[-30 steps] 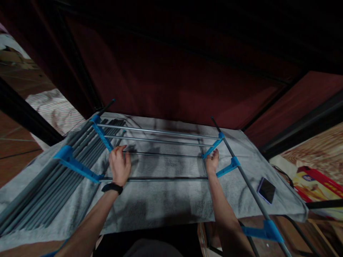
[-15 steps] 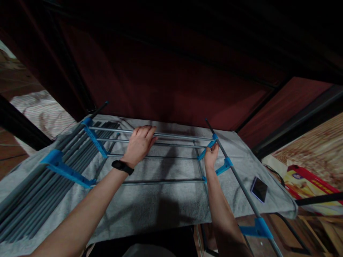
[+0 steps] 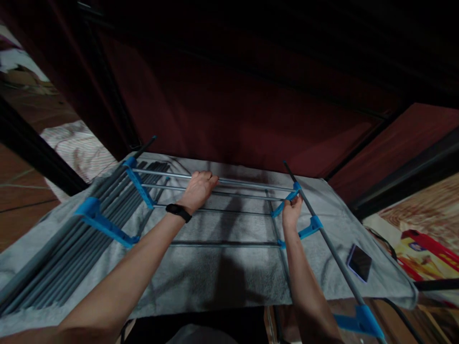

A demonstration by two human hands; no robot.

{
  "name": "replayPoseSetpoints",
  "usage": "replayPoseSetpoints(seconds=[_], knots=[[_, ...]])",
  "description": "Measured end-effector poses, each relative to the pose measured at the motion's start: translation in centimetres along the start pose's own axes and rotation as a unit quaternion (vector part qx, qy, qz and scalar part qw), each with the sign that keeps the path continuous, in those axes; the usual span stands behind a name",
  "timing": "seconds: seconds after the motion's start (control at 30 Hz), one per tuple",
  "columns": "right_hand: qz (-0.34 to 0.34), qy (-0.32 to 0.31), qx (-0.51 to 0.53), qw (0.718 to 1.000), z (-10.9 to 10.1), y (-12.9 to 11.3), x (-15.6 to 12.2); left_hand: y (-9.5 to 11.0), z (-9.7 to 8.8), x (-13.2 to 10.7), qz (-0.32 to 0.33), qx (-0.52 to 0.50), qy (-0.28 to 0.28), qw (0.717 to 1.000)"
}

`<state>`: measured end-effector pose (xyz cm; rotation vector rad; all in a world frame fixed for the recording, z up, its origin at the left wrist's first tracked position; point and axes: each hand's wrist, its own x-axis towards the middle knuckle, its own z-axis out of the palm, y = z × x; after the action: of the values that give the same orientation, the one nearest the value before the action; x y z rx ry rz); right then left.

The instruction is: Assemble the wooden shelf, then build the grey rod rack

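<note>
A partly assembled rack of grey metal tubes and blue plastic brackets stands on a grey cloth. My left hand [image 3: 200,190], with a black band on its wrist, is closed over the far upper cross tube [image 3: 251,184]. At the right end of the rack, my right hand [image 3: 292,215] grips around the far right blue bracket [image 3: 278,209], where the cross tubes meet it; its fingertips are partly hidden. Another blue bracket [image 3: 311,227] sits nearer on the right upright tube [image 3: 337,258]. On the left side are two more brackets, one far [image 3: 140,187] and one near [image 3: 105,227].
Several loose grey tubes [image 3: 77,267] lie side by side at the left of the grey cloth [image 3: 215,282]. A phone [image 3: 359,263] rests on the cloth at the right. Beyond it is a red and yellow box [image 3: 425,255]. A dark red panel [image 3: 229,114] rises behind the rack.
The camera view has turned slightly left, so everything appears shifted to the right. Both hands keep nearly the same places on the rack, with the right fingers slightly shifted.
</note>
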<state>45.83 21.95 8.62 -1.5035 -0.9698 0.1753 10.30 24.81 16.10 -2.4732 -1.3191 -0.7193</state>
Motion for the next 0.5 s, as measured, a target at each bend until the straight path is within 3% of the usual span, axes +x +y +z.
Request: replayPoseSetpoints(seconds=[0.5], knots=[[-0.04,0.039,-0.043,0.998,0.1,1.4,0.1,0.6,-0.8,-0.3,-0.021,-0.004,-0.023,1.0]])
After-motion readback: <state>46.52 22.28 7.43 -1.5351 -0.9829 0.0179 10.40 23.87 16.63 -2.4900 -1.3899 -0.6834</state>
